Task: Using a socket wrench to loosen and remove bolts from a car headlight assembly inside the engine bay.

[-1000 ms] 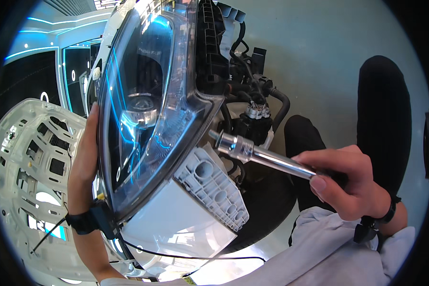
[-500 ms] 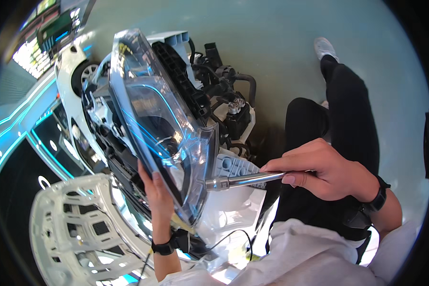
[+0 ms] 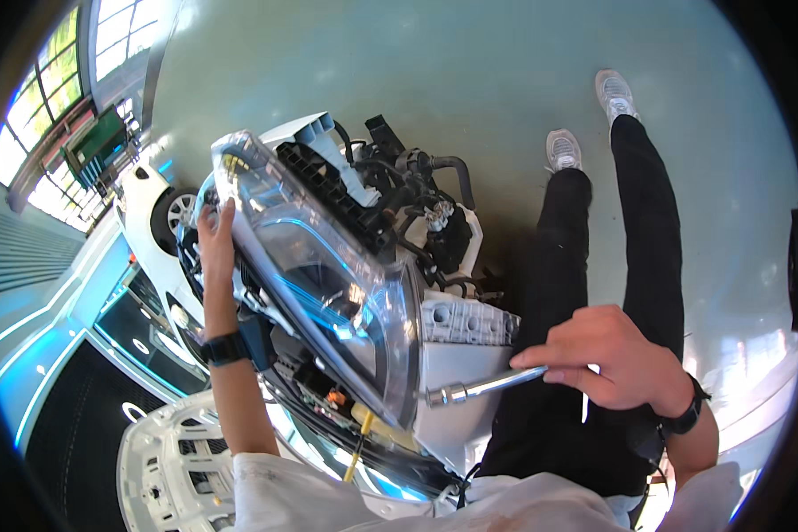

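Note:
A large clear headlight [image 3: 315, 266] with a dark inside and a pale trim edge stands tilted in front of me. My left hand [image 3: 215, 244] grips its far-left edge, the fingers curled partly out of sight behind the rim. My right hand [image 3: 607, 355] is wrapped around a chrome socket wrench [image 3: 488, 387]. The wrench points left, its socket end beside the headlight's near right corner; whether the two touch I cannot tell. The other end of the wrench is hidden in my palm.
Beyond the headlight are black hoses and engine parts [image 3: 426, 213]. A ribbed grey metal piece [image 3: 470, 321] lies right of it. A white panel with cut-outs [image 3: 164, 465] is at lower left, a white car [image 3: 151, 222] at far left. My legs [image 3: 652, 230] stretch out on the right.
My left hand has slid from the headlight's near left side up to its far end. The right hand and wrench have shifted slightly right and nearer, and my legs now show in full.

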### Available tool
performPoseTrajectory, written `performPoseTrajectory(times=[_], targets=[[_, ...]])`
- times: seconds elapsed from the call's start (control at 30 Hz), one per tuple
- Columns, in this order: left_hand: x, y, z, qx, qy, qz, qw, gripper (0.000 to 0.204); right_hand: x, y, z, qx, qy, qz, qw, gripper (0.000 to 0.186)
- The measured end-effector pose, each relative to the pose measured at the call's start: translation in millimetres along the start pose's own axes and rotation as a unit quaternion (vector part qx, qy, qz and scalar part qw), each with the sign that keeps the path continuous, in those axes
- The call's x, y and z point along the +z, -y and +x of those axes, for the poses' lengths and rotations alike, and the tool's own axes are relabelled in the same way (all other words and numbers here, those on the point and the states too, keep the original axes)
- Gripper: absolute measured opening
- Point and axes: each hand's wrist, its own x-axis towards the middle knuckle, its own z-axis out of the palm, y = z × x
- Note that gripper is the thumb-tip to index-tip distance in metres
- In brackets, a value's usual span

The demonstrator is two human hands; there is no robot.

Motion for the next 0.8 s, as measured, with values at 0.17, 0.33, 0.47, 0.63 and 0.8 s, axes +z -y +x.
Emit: performPoseTrajectory(times=[0.17, 0.33, 0.47, 0.63, 0.8], targets=[[19.3, -7.0, 95.3, 0.042, -0.001, 0.111, 0.993, 0.095, 19.6, -46.6, -4.3, 0.0, -0.048, 0.033, 0.998, 0.035], [21.4, -20.0, 99.3, 0.093, 0.095, 0.07, 0.989, 0.087, 42.0, -81.2, -12.1, 0.012, -0.1, 0.046, 0.994, 0.035], [27.3, -23.2, 88.8, 0.036, 0.12, -0.042, 0.991, 0.088, 35.2, -107.9, -15.0, -0.001, -0.087, 0.03, 0.996, 0.036], [32.1, -27.9, 83.6, -0.046, 0.148, -0.062, 0.986, 0.088, 37.8, -140.4, -27.1, -0.003, -0.129, 0.063, 0.99, 0.033], [4.6, -18.2, 57.3, 0.041, 0.201, -0.082, 0.975, 0.055, 40.6, -158.9, -35.5, 0.012, -0.134, 0.103, 0.986, 0.035]])
